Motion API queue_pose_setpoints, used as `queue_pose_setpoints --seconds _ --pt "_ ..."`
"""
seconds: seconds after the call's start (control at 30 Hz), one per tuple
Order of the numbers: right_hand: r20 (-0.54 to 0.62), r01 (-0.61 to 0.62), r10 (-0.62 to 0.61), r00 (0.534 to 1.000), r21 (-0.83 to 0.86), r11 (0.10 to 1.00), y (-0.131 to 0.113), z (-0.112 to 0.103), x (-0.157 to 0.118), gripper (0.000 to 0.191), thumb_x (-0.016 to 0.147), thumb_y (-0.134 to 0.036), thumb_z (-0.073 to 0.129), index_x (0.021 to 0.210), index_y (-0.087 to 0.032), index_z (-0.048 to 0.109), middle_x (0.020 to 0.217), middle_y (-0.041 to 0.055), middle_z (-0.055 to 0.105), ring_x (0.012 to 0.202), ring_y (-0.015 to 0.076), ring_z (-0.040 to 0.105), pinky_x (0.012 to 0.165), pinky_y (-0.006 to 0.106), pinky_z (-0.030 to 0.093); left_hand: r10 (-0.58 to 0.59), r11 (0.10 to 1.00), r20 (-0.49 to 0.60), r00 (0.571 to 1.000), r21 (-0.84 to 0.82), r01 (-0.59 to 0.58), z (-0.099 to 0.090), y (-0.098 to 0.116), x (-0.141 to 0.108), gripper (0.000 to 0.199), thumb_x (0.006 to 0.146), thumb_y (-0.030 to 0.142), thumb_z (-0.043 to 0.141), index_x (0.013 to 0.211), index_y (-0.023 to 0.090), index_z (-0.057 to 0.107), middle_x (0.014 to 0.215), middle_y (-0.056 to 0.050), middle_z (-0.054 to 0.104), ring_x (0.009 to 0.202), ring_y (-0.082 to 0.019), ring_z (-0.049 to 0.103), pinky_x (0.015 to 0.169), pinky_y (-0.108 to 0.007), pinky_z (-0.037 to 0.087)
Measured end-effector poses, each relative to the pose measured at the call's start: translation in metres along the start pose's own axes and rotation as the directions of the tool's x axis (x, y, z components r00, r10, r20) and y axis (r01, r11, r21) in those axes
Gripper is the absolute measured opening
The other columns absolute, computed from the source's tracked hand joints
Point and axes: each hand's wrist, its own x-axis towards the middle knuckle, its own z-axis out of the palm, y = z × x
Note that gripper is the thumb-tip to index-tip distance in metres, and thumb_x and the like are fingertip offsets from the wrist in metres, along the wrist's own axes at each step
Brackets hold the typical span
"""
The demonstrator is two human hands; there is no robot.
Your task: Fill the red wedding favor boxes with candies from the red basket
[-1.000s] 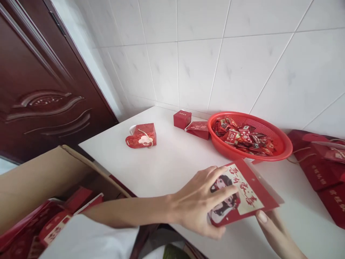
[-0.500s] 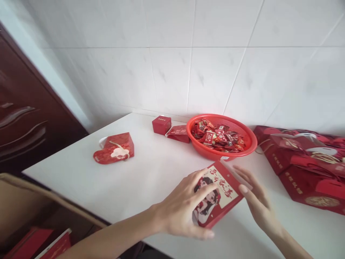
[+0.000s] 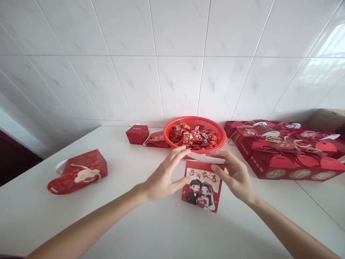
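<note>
A red paper gift bag (image 3: 201, 190) with a cartoon bride and groom on its front stands upright on the white table, its white-lined top edges apart. My right hand (image 3: 235, 174) pinches the top right edge, thumb in front and fingers behind. My left hand (image 3: 164, 176) is at the upper left of the bag, its thumb and fingers spread, with the thumb by the left edge and the fingertips by the top flap. Just behind the bag sits a red plastic basket (image 3: 168, 138) full of wrapped candies (image 3: 195, 136).
A red box with a rope tie (image 3: 86, 169) lies at the left of the table (image 3: 129, 230). Near the wall are a small dark red box (image 3: 137, 134) and a flat red packet (image 3: 156, 139). Several red gift boxes (image 3: 283, 162) fill the right side, before a brown carton (image 3: 329, 120).
The view has swung right. The bag has gone from tilted in both hands to upright on the table. My left hand has moved off its front to the upper left side.
</note>
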Motion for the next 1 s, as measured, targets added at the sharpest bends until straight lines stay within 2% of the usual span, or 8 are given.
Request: queue_pose_setpoints --seconds 0.1,0.2,0.3,0.43,0.6,0.77,0.87,1.0 --pt "-0.012 0.06 -0.06 0.998 -0.004 0.998 -0.004 0.003 0.014 0.024 0.09 -0.028 0.065 0.113 -0.024 0.061 0.106 0.0072 0.075 0.103 0.0236 0.071 0.088 0.039 0.058 -0.026 0.99 -0.101 0.995 -0.137 0.012 -0.004 -0.001 0.027 0.055 0.093 0.034 0.065 0.144 0.027 0.047 0.14 -0.011 0.061 0.126 -0.027 0.061 0.11 -0.045 0.049" --pt "-0.052 0.022 -0.02 0.998 0.026 0.999 -0.003 0.01 0.024 0.024 0.087 -0.032 0.067 0.109 -0.023 0.061 0.1 0.0062 0.074 0.1 0.0243 0.071 0.084 0.037 0.057 -0.113 0.964 -0.124 0.986 -0.252 0.079 0.0 -0.003 0.042 0.04 0.095 0.04 0.062 0.13 0.022 0.059 0.112 -0.007 0.073 0.108 -0.024 0.069 0.101 -0.039 0.054" --pt "-0.058 -0.119 0.125 0.99 0.101 0.988 0.002 0.017 0.025 0.028 0.088 -0.047 0.066 0.103 -0.024 0.063 0.092 0.0049 0.072 0.088 0.024 0.071 0.073 0.034 0.056 -0.185 0.94 -0.099 0.978 -0.308 0.146 0.008 -0.005 0.045 0.034 0.094 0.043 0.062 0.118 0.019 0.066 0.103 -0.006 0.074 0.098 -0.023 0.071 0.092 -0.035 0.057" --pt "-0.016 -0.311 0.323 0.946 0.231 0.922 0.009 0.026 0.02 0.039 0.084 -0.061 0.066 0.097 -0.025 0.06 0.079 0.0024 0.069 0.07 0.0232 0.069 0.061 0.033 0.053 -0.256 0.89 -0.04 0.966 -0.398 0.22 0.018 -0.005 0.04 0.034 0.092 0.041 0.061 0.119 0.02 0.065 0.092 -0.003 0.071 0.089 -0.021 0.069 0.079 -0.032 0.059" --pt "0.006 -0.433 0.472 0.882 0.409 0.803 0.011 0.029 0.022 0.039 0.076 -0.055 0.073 0.096 -0.025 0.06 0.072 -0.0011 0.065 0.059 0.0194 0.063 0.056 0.03 0.049 -0.255 0.873 -0.006 0.967 -0.432 0.228 0.023 -0.003 0.041 0.024 0.093 0.04 0.055 0.096 0.02 0.069 0.096 -0.003 0.071 0.09 -0.02 0.066 0.081 -0.03 0.055" --pt "0.147 -0.527 0.512 0.846 0.377 0.762 0.011 0.022 0.027 0.027 0.072 -0.045 0.073 0.082 -0.02 0.065 0.072 -0.0001 0.064 0.06 0.0151 0.057 0.052 0.024 0.042 -0.337 0.803 0.089 0.937 -0.493 0.335 0.024 -0.004 0.045 0.022 0.087 0.035 0.054 0.08 0.019 0.067 0.081 -0.002 0.067 0.082 -0.019 0.061 0.08 -0.031 0.05" --pt "0.172 -0.499 0.469 0.867 0.292 0.816 0.01 0.016 0.031 0.028 0.075 -0.047 0.072 0.08 -0.02 0.067 0.071 -0.0007 0.063 0.061 0.0141 0.055 0.055 0.025 0.043 -0.356 0.751 0.143 0.923 -0.544 0.374 0.021 -0.006 0.047 0.019 0.083 0.034 0.057 0.079 0.019 0.068 0.08 -0.002 0.067 0.08 -0.019 0.061 0.079 -0.031 0.05" --pt "0.04 -0.293 0.291 0.956 0.181 0.939 0.007 -0.003 0.049 0.036 0.083 -0.055 0.066 0.078 -0.02 0.068 0.079 0.0027 0.069 0.074 0.0175 0.062 0.072 0.03 0.051 -0.275 0.762 0.201 0.94 -0.551 0.341 0.006 -0.003 0.054 0.02 0.084 0.037 0.062 0.086 0.02 0.073 0.093 -0.004 0.072 0.093 -0.022 0.065 0.085 -0.033 0.053"
